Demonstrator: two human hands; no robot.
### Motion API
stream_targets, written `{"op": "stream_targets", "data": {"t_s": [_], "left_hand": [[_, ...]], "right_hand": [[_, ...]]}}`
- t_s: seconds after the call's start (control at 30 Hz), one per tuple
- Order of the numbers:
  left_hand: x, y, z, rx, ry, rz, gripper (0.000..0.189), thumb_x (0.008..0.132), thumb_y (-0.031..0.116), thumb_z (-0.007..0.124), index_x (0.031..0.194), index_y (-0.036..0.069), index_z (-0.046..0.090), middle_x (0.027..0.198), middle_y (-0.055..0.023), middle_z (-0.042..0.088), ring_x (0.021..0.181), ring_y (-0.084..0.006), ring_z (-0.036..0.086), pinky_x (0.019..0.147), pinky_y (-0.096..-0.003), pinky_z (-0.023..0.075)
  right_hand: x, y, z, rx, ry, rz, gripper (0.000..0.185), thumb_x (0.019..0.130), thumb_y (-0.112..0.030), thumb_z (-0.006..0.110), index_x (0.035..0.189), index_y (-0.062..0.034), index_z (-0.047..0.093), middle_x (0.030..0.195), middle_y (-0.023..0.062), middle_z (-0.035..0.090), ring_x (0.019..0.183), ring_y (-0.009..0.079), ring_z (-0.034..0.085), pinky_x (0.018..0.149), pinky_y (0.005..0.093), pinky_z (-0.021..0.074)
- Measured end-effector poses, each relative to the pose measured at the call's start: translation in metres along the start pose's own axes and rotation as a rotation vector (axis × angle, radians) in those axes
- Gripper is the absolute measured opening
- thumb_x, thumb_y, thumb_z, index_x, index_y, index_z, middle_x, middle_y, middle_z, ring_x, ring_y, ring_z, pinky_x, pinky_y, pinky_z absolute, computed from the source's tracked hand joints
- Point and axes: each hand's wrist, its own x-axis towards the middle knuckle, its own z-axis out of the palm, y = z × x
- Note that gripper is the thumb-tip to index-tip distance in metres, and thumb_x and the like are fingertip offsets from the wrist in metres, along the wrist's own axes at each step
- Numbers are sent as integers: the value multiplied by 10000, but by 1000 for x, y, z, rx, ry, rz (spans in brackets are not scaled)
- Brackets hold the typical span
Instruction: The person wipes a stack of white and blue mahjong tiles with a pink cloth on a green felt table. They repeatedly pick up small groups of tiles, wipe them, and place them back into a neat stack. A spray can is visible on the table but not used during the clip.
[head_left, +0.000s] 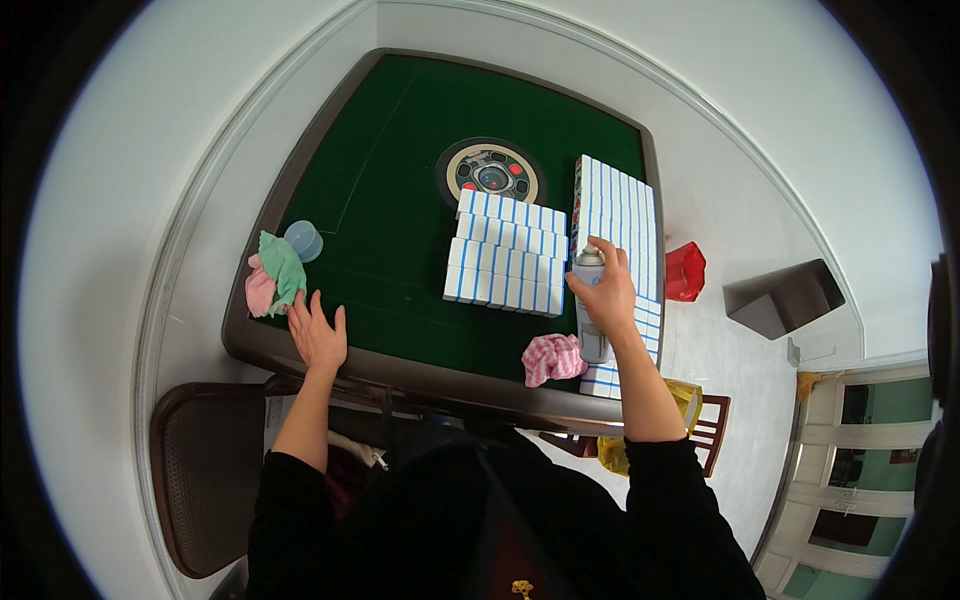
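Observation:
My right hand (611, 296) is around the top of a spray can (592, 337) at the table's right, its index finger on the nozzle. Under and beside the can lie long rows of white and blue mahjong tiles (615, 202). Stacked rows of more tiles (506, 262) sit left of it, near the round centre console (493, 177). A pink checked cloth (553, 360) lies beside the can's base. My left hand (317, 330) rests with fingers spread at the near left edge, fingertips at a green cloth (283, 274). A pink cloth (259, 289) and a clear round plastic container (304, 241) are beside that cloth.
The green-topped mahjong table (390, 150) has a raised dark rim. A dark-backed chair (206, 472) stands at the near left. Right of the table are a red container (685, 272), a dark bin (784, 300) and a wooden chair (718, 435) with something yellow by it.

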Motion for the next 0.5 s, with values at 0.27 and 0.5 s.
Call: {"op": "stream_targets", "data": {"t_s": [0.27, 0.5], "left_hand": [[0, 2, -1, -20, 20, -5, 484, 878, 327, 594, 1261, 44, 506, 1377, -158, 382, 1269, -372, 347, 1096, -481, 257], [0, 0, -1, -39, 43, 3, 468, 872, 315, 599, 1239, 36, 520, 1355, -165, 408, 1252, -377, 364, 1083, -488, 273]], "right_hand": [[2, -26, 18, 106, -50, -55, 608, 701, -274, 740, 1251, -174, 501, 1148, 123, 518, 963, 313, 620, 793, 416, 532], [11, -48, 23, 193, -71, -173, 602, 691, -261, 745, 1236, -168, 507, 1139, 126, 526, 993, 333, 604, 823, 423, 514]]}}
